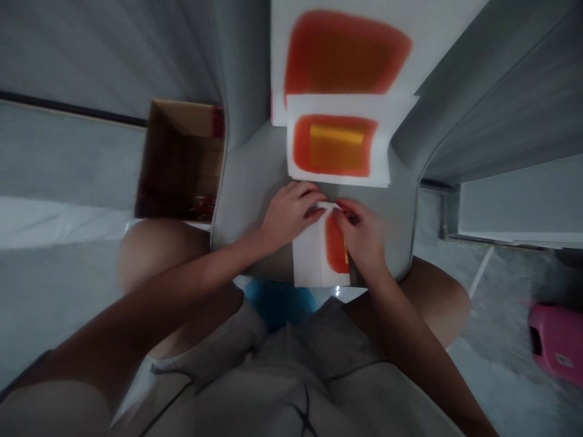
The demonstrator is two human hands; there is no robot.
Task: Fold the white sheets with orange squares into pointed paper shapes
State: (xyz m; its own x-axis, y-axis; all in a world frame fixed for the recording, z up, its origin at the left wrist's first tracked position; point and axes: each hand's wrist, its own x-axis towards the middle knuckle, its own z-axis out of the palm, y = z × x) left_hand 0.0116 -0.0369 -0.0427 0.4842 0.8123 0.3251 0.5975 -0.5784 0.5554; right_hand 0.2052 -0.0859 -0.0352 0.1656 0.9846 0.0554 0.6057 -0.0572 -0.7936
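Paper (307, 261) before other sheets (337, 145) on chair (252, 176)

The right hand (365, 235) (blurred) hides part of the white paper (308, 261).

No text, brand or number can be read, including on the orange-red-patched, folded white paper card (321, 258) within the grip. Far to the right of the grip and lower in view, a small pale rectangular label (565, 360) stands on a rounded pink plastic object (553, 334), too blurred to decipher.
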